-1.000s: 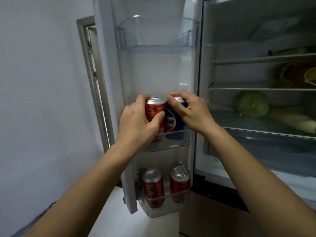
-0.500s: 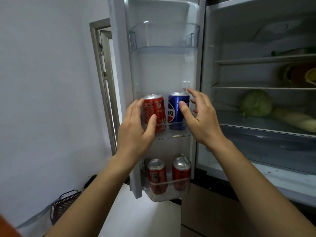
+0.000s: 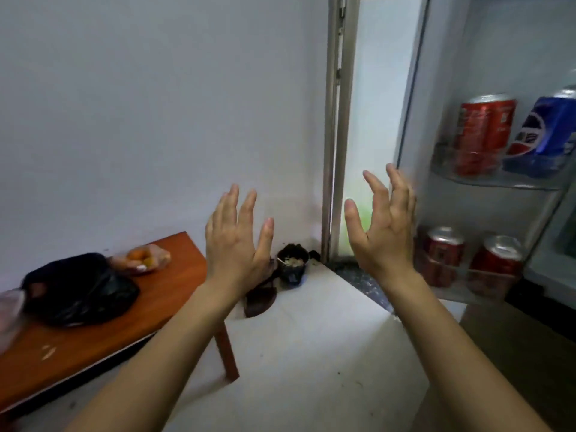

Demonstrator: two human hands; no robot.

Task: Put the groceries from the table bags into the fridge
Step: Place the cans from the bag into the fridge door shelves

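My left hand (image 3: 237,241) and my right hand (image 3: 385,226) are raised in mid-air with spread fingers, holding nothing. At the right, the open fridge door's middle shelf (image 3: 498,182) carries a red can (image 3: 484,132) and a blue can (image 3: 548,132). Two more red cans (image 3: 442,254) (image 3: 495,263) stand in the bottom door bin. At the lower left, a brown wooden table (image 3: 93,344) bears a black plastic bag (image 3: 78,291) and a clear bag with orange items (image 3: 146,258).
A small dark pot (image 3: 293,263) and a dark dustpan-like object (image 3: 260,299) lie on the white floor by the wall corner. A grey door frame (image 3: 335,120) stands between the wall and the fridge door. A clear bag's edge (image 3: 9,313) shows at far left.
Both hands let go of the cans and pulled back from the door shelf. My view swung left, bringing the table and bags into sight; the fridge interior left the frame.
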